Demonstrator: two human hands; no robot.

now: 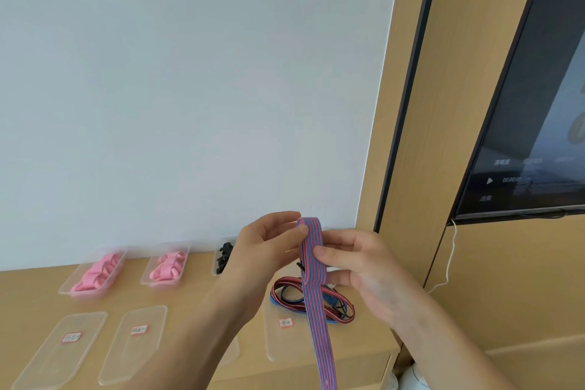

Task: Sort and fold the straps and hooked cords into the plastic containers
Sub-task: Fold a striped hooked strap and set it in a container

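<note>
While both hands are raised above the wooden shelf (196,266), the left hand (266,247) pinches the upper fold of the red-blue striped strap (313,258), fingers curled on its edge; right hand (357,266) grips the folded loop from the other side, thumb laid across its front. Strap tail hangs straight down past the shelf's front edge. Behind and below it, striped cords (316,298) lie coiled on a clear lid (285,336). Two trays of pink straps (95,272) sit at the back left against the white wall; a tray with black pieces (223,258) is partly hidden by the left hand. Two labelled lids (72,345) lie at front left, bare shelf between them
</note>
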